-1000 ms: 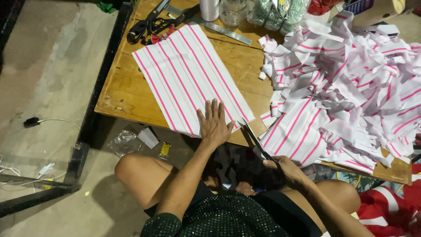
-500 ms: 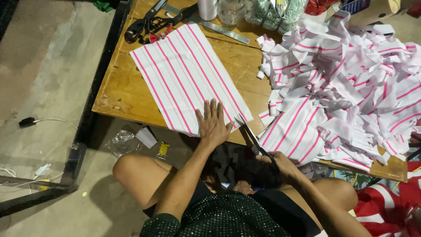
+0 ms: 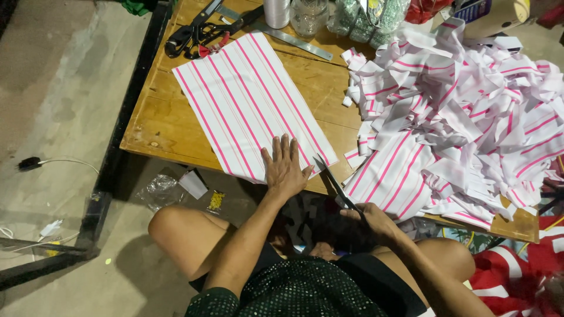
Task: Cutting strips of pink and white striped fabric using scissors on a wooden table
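Head view looks down on a bare wooden bench (image 3: 158,126) with a dark metal frame. Its right half is buried under a large heap of cut white strips with pink stripes (image 3: 464,117). On the left half lies a flat rectangular sheet of white fabric with thin pink stripes (image 3: 247,100). Its long axis, and the stripes along it, run diagonally from the far left corner, near a dark pair of shears (image 3: 197,32), to the near edge at the person's lap.

The left hand (image 3: 285,167) lies flat on the sheet's near end, fingers (image 3: 286,147) spread apart and pressing it to the bench. The right hand (image 3: 373,223) is closed around the handles of a pair of black scissors (image 3: 335,185), whose blades point up and away at the sheet's near right corner, just beside the left thumb; whether they are parted is hard to tell.

The sheet looks thin, light and limp, likely to slide or bunch under the blades. Holding it flat close beside the cutting line, as the left hand does, seems the sound grip.
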